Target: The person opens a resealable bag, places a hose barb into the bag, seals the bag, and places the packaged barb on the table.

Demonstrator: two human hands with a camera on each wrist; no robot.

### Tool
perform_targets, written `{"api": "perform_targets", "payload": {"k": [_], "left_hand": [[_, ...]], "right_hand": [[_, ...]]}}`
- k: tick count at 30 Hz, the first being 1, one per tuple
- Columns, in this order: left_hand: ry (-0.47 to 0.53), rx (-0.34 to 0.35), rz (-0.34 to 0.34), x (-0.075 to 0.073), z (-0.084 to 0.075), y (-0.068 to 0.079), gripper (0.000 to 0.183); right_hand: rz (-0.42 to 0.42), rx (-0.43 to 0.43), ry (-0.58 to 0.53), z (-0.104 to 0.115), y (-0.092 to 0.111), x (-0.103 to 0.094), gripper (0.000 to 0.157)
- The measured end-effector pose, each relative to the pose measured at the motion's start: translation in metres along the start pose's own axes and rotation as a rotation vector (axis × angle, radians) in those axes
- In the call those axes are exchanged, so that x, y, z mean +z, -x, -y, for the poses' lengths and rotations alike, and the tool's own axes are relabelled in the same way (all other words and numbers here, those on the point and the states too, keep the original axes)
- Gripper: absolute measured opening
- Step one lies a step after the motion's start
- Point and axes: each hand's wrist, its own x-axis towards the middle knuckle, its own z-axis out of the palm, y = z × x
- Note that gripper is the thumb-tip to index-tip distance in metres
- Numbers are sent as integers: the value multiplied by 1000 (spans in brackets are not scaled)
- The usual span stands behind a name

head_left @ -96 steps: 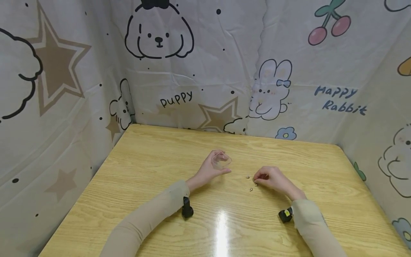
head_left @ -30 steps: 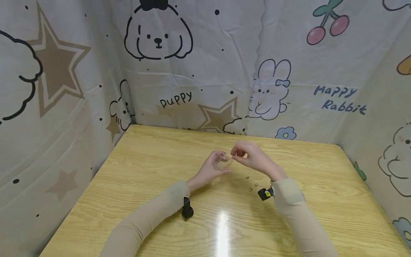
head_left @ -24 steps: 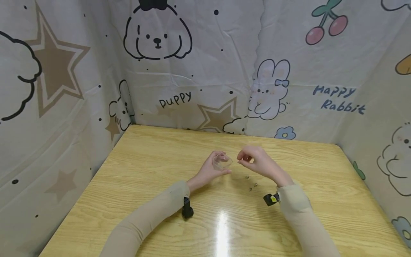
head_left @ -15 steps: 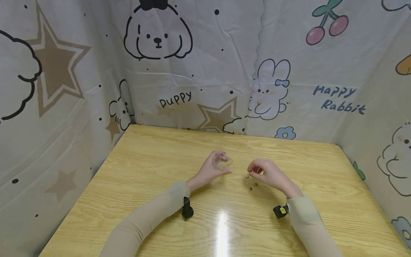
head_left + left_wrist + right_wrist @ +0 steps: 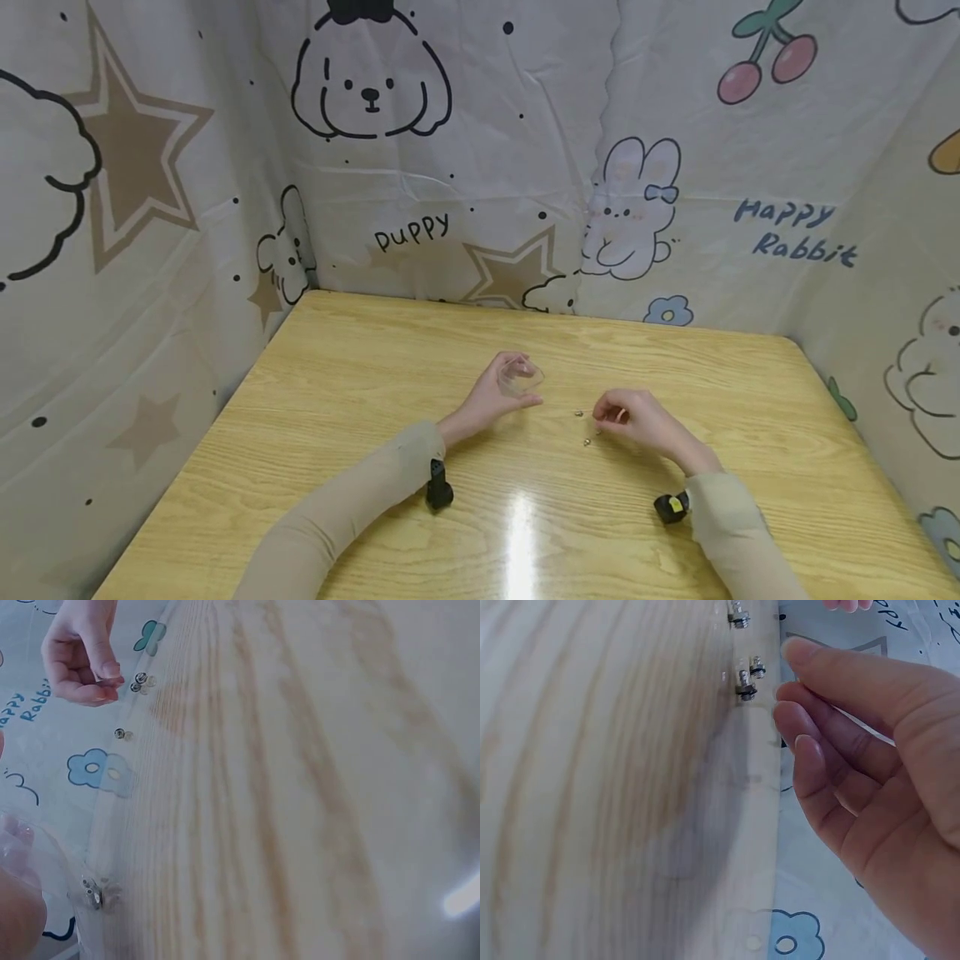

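Observation:
My left hand (image 5: 491, 402) grips a clear plastic cup (image 5: 517, 392) around its side, the mouth tilted toward the right. In the left wrist view, small metal fittings (image 5: 91, 894) show through the cup's wall. On the table lie 3 more small threaded metal fittings, one of them (image 5: 578, 413) farther back than the others. My right hand (image 5: 630, 417) hovers just beside them, fingers loosely bent. In the right wrist view, thumb and fingertips point at the closest fitting (image 5: 745, 688), and nothing shows between them.
The wooden table (image 5: 375, 350) ends at a printed cloth curtain (image 5: 450, 167) behind and at both sides. A black camera sits on each wrist, the left one (image 5: 438, 487) and the right one (image 5: 671, 507). Light glares off the table's front.
My right hand has gone from the fittings up to the cup's mouth and come back down to the right beside the fittings. The left hand and cup have stayed in place.

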Motion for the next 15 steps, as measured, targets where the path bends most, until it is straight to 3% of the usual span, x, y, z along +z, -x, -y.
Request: {"api": "perform_targets", "payload": {"k": [15], "left_hand": [[-2,-12,-1,1,-1,1,68]], "right_hand": [[51,28,-5,-11,5,6,7]]}}
